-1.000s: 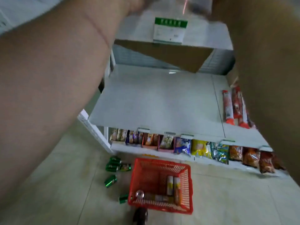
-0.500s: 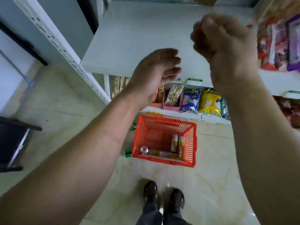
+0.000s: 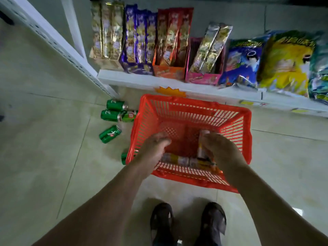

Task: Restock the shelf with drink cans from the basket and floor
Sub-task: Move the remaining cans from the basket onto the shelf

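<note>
A red plastic basket (image 3: pixel 193 105) stands on the floor in front of the bottom shelf (image 3: pixel 142 80). Slim orange-and-silver drink cans (image 3: pixel 181 159) lie along its near wall. My right hand (image 3: pixel 221 151) is inside the basket, curled round another slim can (image 3: pixel 203 139) that points toward the shelf. My left hand (image 3: pixel 153 146) is also in the basket, its fingers bent down over the left end of the lying cans; what it holds is hidden. Several green cans (image 3: pixel 110 134) lie on the floor left of the basket, one (image 3: pixel 123 158) half hidden behind its corner.
Boxes of snack bars (image 3: pixel 140 38) and bags of crisps (image 3: pixel 285 61) fill the bottom shelf. A white perforated shelf upright (image 3: pixel 58 45) slants down at the left. My two feet in dark sandals (image 3: pixel 188 224) stand just behind the basket. The floor is pale tile.
Both hands have dropped from shelf height down into the basket. The view has tilted down from the upper shelf to the bottom shelf and floor.
</note>
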